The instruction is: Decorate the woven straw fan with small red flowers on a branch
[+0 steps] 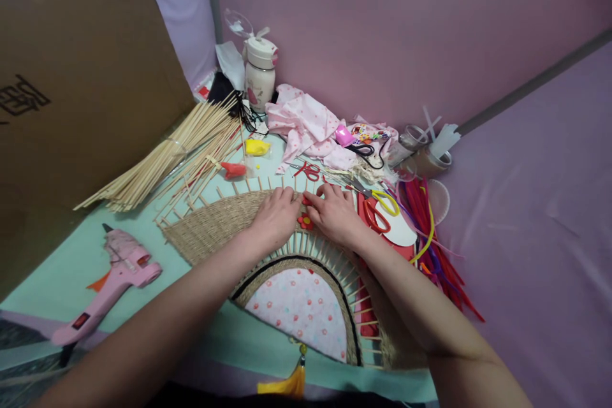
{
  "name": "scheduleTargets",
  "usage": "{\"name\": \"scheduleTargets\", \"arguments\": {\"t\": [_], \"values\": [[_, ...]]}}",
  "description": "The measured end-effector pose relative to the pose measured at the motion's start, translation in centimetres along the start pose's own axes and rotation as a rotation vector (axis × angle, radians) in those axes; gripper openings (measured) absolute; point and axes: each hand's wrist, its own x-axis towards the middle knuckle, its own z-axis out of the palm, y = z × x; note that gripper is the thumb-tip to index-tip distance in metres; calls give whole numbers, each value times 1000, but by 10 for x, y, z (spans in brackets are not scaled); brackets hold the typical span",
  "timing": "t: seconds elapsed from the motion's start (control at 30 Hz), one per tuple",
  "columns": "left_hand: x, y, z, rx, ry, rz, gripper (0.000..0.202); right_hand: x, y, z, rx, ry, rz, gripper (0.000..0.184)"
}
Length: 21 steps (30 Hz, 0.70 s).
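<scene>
A large half-round woven fan [210,226] of tan cord and thin sticks lies on the table, with a flower-print half-circle [296,306] at its centre. My left hand [277,217] rests on the woven band near its upper edge, fingers bent and close together. Beside it, my right hand [332,210] has its thumb and forefinger closed at a small red piece [305,200] on the band, partly hidden by the fingers. Just below is a red flower [306,221] with a yellow centre. A yellow tassel [291,382] hangs at the fan's lower edge.
A pink glue gun [117,280] lies left. Behind are bundled sticks [167,159], a white bottle [261,73] and printed cloth [306,118]. Scissors [382,204] and coloured pipe cleaners [430,236] lie right. A cardboard sheet [81,76] stands at the left.
</scene>
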Motion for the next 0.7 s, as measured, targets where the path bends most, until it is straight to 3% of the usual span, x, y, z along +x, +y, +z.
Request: {"name": "scheduleTargets", "arguments": {"t": [0.27,0.47,0.6,0.7], "values": [[-5,-5,-1,-23,66,15,44,-3,-7,1,-56,37,-16,38],[-13,-32,-26,4,209,-85,44,-4,-12,-11,-45,101,-31,34],[-17,-57,-43,5,302,-309,38,29,-20,-26,83,223,-36,26],[-21,-69,-46,12,366,-428,37,73,-31,-26,183,198,-93,21]]}}
